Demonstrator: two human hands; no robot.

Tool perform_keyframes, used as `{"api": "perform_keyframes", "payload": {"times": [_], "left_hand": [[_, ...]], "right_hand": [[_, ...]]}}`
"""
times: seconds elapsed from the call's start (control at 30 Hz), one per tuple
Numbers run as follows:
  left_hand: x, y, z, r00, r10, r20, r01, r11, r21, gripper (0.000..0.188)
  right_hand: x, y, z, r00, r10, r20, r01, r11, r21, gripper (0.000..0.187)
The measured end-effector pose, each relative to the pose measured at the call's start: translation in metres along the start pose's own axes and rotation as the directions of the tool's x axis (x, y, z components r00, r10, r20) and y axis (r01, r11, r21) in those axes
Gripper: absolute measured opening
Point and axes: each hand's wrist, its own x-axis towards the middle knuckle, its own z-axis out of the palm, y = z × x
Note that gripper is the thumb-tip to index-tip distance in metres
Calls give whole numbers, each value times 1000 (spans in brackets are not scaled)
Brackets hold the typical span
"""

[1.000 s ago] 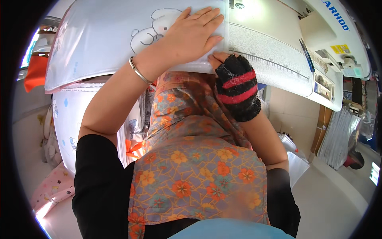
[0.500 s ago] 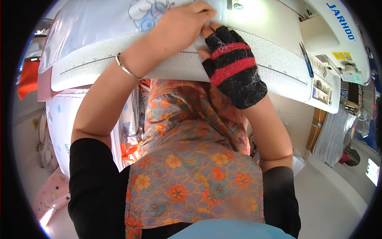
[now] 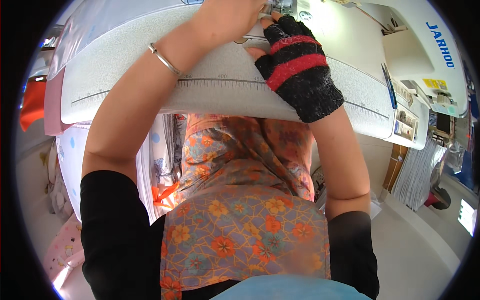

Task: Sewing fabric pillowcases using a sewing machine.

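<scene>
Two hands, close together at the metal parts (image 3: 283, 7) of the machine (image 3: 440, 50). Left hand (image 3: 231, 21): bare, braceleted, fingers curled inward at the top edge of view; whether it grips anything cannot be told. Right hand (image 3: 303, 70): in a black-and-red fingerless glove, fingers bent, tips just beside the left's; no grip can be made out. One plastic sheet (image 3: 95, 26): pale, see-through, at the upper left over the worktop (image 3: 210, 102), partly out of view. One pair of snips (image 3: 388, 86): blue, at the worktop's right, near a small tray (image 3: 404, 123). Handling notes, by judgement: fingertips best set to the side of the metal parts, never beneath them; sheet best laid flat and slack, since limp plastic may drag or crease; left forearm best clear of its edge; small, light finger movements preferable to a firm pull.
</scene>
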Motion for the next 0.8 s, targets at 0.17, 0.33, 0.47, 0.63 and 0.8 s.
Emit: {"api": "perform_keyframes", "payload": {"times": [0.17, 0.33, 0.47, 0.63, 0.8], "left_hand": [[3, -11, 8, 990, 16, -142, -21, 999, -27, 29], [-2, -7, 6, 974, -35, -225, 28, 999, -33, 27], [-18, -11, -1, 933, -74, -353, 86, 996, 19, 27], [-25, 2, -44, 833, -491, -256, 511, 859, 14, 33], [-33, -105, -3, 822, -439, -362, 530, 823, 205, 33]], "right_hand": [[1, -1, -4, 994, 61, 90, -61, 998, -5, 43], [-3, 6, 1, 1000, -8, -14, 8, 1000, -3, 35], [-5, 6, -2, 1000, -13, -4, 13, 1000, 26, 33], [-7, 4, -7, 999, 20, 31, -22, 999, 50, 33], [7, -8, -7, 996, -18, 88, 8, 993, 116, 27]]}}
